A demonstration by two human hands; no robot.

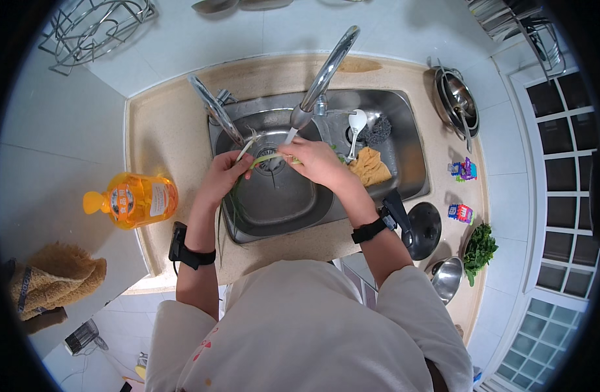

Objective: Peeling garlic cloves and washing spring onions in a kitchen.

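Observation:
Over the left basin of a stainless steel sink [280, 210], my left hand [225, 176] grips green onions [245, 149]. Their white root ends point up toward the faucets, and long green leaves hang down over the sink's front edge. A pale green strand [265, 159] stretches from the onions to my right hand [305, 156], whose fingers are pinched on it. Water runs from the larger chrome faucet [324, 73] beside my right fingertips. The drain strainer [270, 160] lies beneath my hands.
The right basin holds a white rice paddle [357, 125], a steel wool scourer [379, 131] and a yellow cloth [370, 166]. A second faucet [214, 108] arches over the left basin. Orange detergent bottle [143, 200] stands left; pans [455, 100], a black lid [424, 230], steel bowl [447, 280] and leafy greens [480, 252] lie right.

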